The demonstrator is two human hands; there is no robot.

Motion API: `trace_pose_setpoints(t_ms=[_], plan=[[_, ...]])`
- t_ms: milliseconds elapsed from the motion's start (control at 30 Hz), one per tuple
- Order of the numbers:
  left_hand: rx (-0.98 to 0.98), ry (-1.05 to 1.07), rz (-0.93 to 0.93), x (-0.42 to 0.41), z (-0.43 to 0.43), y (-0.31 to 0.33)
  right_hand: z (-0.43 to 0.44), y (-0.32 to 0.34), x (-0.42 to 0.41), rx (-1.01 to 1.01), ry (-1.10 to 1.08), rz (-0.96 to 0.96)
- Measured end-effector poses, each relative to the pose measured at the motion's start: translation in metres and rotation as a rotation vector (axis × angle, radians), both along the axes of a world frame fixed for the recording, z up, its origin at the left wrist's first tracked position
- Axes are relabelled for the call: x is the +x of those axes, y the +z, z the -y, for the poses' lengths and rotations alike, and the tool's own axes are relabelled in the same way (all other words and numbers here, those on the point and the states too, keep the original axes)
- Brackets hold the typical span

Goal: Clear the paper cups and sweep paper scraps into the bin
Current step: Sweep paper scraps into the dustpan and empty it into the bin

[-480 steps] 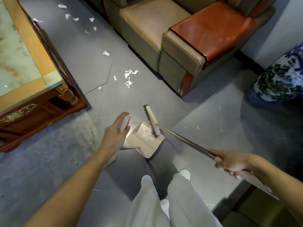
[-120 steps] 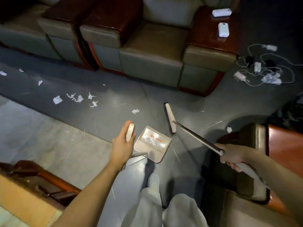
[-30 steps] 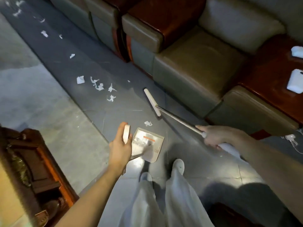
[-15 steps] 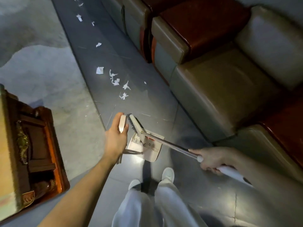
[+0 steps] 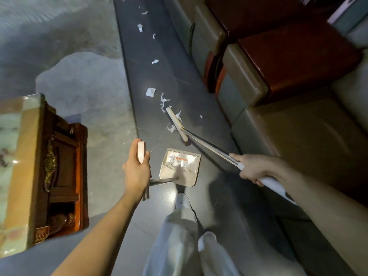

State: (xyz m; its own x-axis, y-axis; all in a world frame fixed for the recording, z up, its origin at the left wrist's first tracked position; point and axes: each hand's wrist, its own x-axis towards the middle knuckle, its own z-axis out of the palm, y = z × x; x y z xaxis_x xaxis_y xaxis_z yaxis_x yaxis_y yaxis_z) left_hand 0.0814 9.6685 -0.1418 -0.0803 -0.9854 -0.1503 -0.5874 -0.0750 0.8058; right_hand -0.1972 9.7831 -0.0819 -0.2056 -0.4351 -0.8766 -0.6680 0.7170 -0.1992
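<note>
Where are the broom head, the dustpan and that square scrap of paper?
broom head (image 5: 176, 124): head view, on its pale top bar.
dustpan (image 5: 189, 176): head view, on the flat tray.
square paper scrap (image 5: 150, 92): head view, on its middle.

Cannot read the label (image 5: 182, 159) on the dustpan (image 5: 189, 176). Loses most of the broom (image 5: 176, 123) bristles under its head, the worktop (image 5: 25, 156) past the left edge.

The left hand (image 5: 137, 172) and right hand (image 5: 251, 168) are bare, as are both forearms (image 5: 95, 232), which enter from 7 and 4 o'clock. At 6 o'clock, loose pale grey-white trousers (image 5: 175, 236) fall over white shoes (image 5: 181, 200).
</note>
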Motion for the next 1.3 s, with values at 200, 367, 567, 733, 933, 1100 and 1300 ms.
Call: trace_pose_setpoints(t_ms=[200, 367, 567, 733, 933, 1100, 1300], plan=[[0.018, 0.107, 0.0, 0.026, 0.036, -0.001, 0.091, -0.005, 0.014, -0.002, 0.112, -0.004], [0.005, 0.209, 0.005, 0.056, 0.065, 0.008, 0.16, -0.004, 0.04, -0.016, 0.24, 0.0], [0.04, 0.268, 0.005, 0.075, 0.069, 0.017, 0.237, -0.02, 0.083, -0.009, 0.318, 0.123], [0.083, 0.309, 0.033, 0.079, 0.062, 0.014, 0.293, -0.047, 0.128, -0.002, 0.453, 0.236], [0.147, 0.343, 0.067, 0.07, 0.067, 0.006, 0.318, -0.077, 0.132, 0.036, 0.694, 0.087], [0.144, 0.361, 0.092, 0.063, 0.069, 0.005, 0.319, -0.068, 0.071, 0.069, 0.688, -0.066], [0.154, 0.362, 0.09, 0.056, 0.067, 0.004, 0.324, -0.042, 0.051, 0.043, 0.714, -0.094]])
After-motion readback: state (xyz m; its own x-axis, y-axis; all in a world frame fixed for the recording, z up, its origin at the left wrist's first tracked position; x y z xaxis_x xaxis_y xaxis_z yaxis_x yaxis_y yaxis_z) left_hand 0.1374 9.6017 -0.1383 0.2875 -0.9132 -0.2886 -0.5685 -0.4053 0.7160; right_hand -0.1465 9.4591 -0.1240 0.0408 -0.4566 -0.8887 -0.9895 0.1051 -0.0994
